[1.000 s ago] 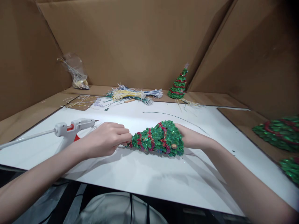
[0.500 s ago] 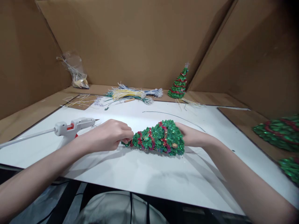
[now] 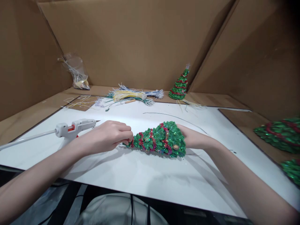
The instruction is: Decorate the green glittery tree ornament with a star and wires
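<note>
A small green Christmas tree (image 3: 159,140) with glittery leaves, red garland and a gold bead lies on its side, tip to the left. My left hand (image 3: 114,135) is closed at the narrow tip, its fingers pinched around it and hiding part of it. Something pale shows just below those fingertips, too small to name. At the wide base is my right hand (image 3: 191,137); its fingers are out of sight behind or inside the tree. Left of my left hand stands a white glue gun (image 3: 79,125) with a long glue stick in its back.
Bundles of coloured wires (image 3: 131,93) lie at the back, near a finished-looking tree (image 3: 179,86) standing upright. A clear bag (image 3: 78,73) leans at the back left. A loose green wire (image 3: 168,115) crosses the white board (image 3: 140,175). More trees (image 3: 278,134) lie at right.
My left fingers have shifted slightly at the tip, and a pale bit now shows beneath them. The tree and my right hand stay almost in place.
</note>
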`<state>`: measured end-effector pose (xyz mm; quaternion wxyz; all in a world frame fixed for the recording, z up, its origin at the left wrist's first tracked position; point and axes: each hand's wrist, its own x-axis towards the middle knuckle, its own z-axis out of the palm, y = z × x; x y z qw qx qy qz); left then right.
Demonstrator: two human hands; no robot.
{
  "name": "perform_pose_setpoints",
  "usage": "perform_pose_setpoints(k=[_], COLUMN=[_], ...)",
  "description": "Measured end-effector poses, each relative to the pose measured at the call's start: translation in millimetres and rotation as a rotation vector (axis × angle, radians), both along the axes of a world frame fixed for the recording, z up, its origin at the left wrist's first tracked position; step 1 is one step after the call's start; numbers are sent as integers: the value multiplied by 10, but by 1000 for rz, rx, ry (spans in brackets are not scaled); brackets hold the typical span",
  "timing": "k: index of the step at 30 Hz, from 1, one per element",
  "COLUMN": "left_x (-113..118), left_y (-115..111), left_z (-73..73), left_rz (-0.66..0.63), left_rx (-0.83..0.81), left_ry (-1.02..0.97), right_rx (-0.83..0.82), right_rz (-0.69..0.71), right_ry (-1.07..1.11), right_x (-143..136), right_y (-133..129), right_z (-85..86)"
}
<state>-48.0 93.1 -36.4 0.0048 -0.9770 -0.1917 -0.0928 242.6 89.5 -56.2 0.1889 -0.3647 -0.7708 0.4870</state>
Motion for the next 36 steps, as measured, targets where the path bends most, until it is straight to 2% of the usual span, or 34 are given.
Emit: perform_pose_setpoints(k=[4, 10, 13, 16, 19, 22, 24, 29, 33, 36], left_x=[-6, -68, -193, -387, -619, -865, -1029, -1334, -1326, -1208], left_y=[-5, -89, -239, -472, -733, -948, -1042, -1111, -1016, -878], left_z=[-17, -70, -68, -55, -65, -124, -180, -260, -222, -185], left_rz=[22, 116, 164, 181, 259, 470, 617, 910, 1208, 1255], left_rx=[-1, 102, 84, -42, -135, -148, -154, -165, -78, -88], left_ry=[-24, -92, -134, -159, -191, -223, -311, -332, -254, -210], right_rx=[12, 11, 5, -2, 19, 43, 53, 62, 74, 71], right_rz=[-12, -12, -15, -4, -6, -26, -20, -16, -31, -30], right_ry=[-22, -35, -26, -23, -36, -48, -45, -42, -58, -69], right_x=[0, 3, -1, -1, -1, -8, -12, 1, -1, -13], right_y=[-21, -38, -41, -40, -42, -49, -50, -36, -45, -59], right_z=[9, 8, 13, 11, 7, 12, 14, -8, -15, -7])
